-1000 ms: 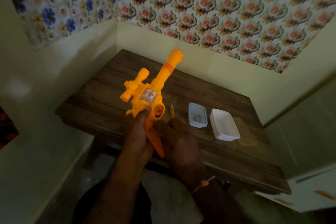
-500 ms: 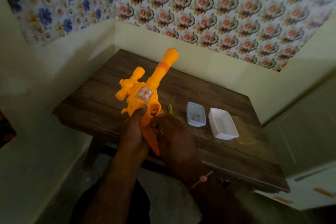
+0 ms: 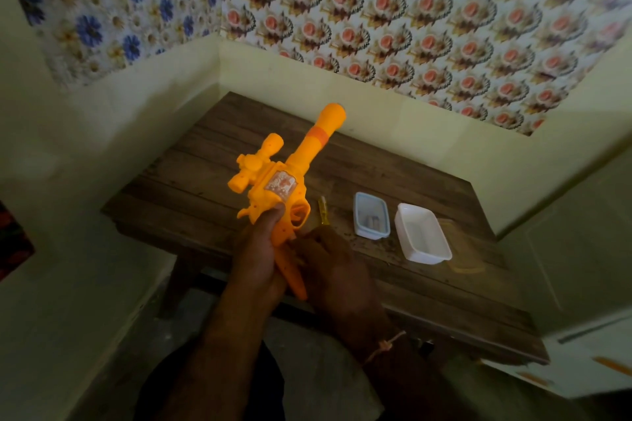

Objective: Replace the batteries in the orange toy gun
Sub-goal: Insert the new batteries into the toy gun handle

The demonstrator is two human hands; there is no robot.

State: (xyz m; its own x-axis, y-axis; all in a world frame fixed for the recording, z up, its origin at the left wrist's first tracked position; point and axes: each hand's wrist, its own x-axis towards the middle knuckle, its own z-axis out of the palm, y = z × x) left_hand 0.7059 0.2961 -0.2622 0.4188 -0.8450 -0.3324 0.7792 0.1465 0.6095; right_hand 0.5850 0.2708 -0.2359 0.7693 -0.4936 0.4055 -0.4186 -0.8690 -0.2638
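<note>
Toy gun [image 3: 277, 189] grip hidden under left hand [image 3: 255, 261] and right hand [image 3: 337, 275]. Right hand fingertips not visible, too dark to tell contact. Contents of small lidded box [image 3: 371, 214] blurry, unidentifiable. Yellow item [image 3: 323, 212] beside trigger partly hidden. Surface [image 3: 427, 188] near corner in shadow.

1. Both forearms are bare; no sleeves show.
2. The left hand [image 3: 254, 260] wears no ring, glove or watch that shows.
3. The right hand [image 3: 337, 270] is likewise bare.
4. A thin thread band [image 3: 384, 345] circles the right wrist, knotted, with a loose end sticking out.
5. Dark clothing [image 3: 212, 386] covers the lap below.
</note>
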